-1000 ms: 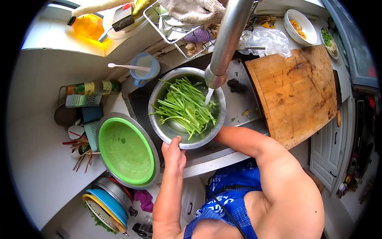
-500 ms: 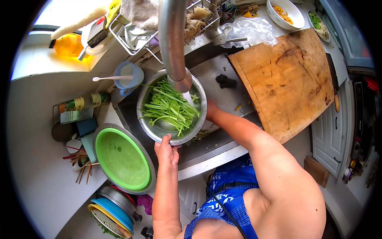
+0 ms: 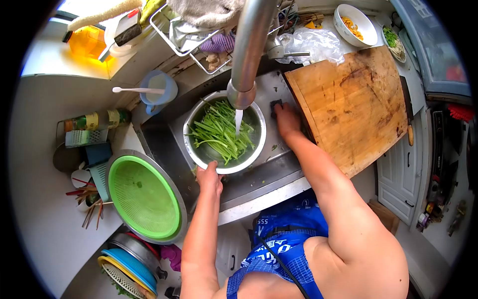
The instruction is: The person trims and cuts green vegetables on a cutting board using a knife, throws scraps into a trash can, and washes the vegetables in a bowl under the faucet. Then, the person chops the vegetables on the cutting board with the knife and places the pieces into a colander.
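Observation:
A steel bowl (image 3: 262, 142) of cut green stems (image 3: 219, 130) sits in the sink (image 3: 234, 192) under the faucet (image 3: 241, 92). Water runs from the spout into it. My left hand (image 3: 210, 178) grips the bowl's near rim, thumb on top and fingers underneath. To the right of the bowl, my right hand (image 3: 289, 121) reaches down to the sink floor, fingers closed on a small, dark, crumpled thing (image 3: 275, 105), perhaps a rag; the hand covers part of it.
A wooden cutting board (image 3: 353, 109) lies over the sink's right side, a knife (image 3: 409, 114) at its far edge. Left of the sink stand a green colander (image 3: 144, 199) and a blue jug (image 3: 169, 89). A white bowl (image 3: 371, 32) and plastic bag (image 3: 318, 45) are behind.
My right hand has moved from beside the bowl, further back and right, onto the dark crumpled thing. The bowl has shifted slightly right in view; my left hand stays on its rim.

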Action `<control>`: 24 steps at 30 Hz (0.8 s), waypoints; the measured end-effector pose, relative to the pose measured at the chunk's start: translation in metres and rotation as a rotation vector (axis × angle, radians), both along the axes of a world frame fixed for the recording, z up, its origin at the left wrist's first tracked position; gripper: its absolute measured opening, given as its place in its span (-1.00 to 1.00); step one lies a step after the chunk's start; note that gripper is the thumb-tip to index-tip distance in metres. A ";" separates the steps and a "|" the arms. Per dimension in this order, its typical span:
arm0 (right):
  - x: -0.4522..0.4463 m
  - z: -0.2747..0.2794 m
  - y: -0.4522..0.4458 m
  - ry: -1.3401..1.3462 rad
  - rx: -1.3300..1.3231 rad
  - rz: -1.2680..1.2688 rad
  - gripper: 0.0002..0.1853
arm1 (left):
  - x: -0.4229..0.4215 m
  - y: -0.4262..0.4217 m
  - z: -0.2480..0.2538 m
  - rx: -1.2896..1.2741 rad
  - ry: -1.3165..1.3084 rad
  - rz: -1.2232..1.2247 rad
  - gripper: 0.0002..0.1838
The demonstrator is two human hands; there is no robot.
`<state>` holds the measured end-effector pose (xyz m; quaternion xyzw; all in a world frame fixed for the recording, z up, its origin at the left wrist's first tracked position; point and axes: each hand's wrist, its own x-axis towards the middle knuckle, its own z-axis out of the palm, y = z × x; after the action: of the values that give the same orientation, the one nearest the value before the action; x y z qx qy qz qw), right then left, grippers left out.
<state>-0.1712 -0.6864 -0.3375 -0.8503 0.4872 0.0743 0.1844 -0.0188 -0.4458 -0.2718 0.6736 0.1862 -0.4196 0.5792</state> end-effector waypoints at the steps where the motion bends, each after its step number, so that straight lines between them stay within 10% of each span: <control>1: -0.006 -0.005 -0.001 -0.026 -0.113 -0.008 -0.77 | 0.000 -0.002 -0.010 0.003 -0.005 -0.026 -0.64; 7: -0.058 -0.086 -0.002 0.488 -0.097 0.024 -0.78 | 0.006 -0.017 -0.049 -0.044 -0.006 0.086 -0.73; 17: 0.002 0.006 0.101 0.359 0.222 0.616 -0.75 | -0.015 -0.028 -0.088 -0.153 0.043 0.157 -0.74; 24: 0.041 0.010 0.141 0.355 0.403 0.713 -0.76 | -0.022 -0.009 -0.019 0.251 -0.620 -0.336 -0.28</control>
<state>-0.1298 -0.5457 -0.3271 -0.8864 0.1633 0.3715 0.2227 -0.0409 -0.4545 -0.2911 0.8556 -0.0612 -0.2589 0.4441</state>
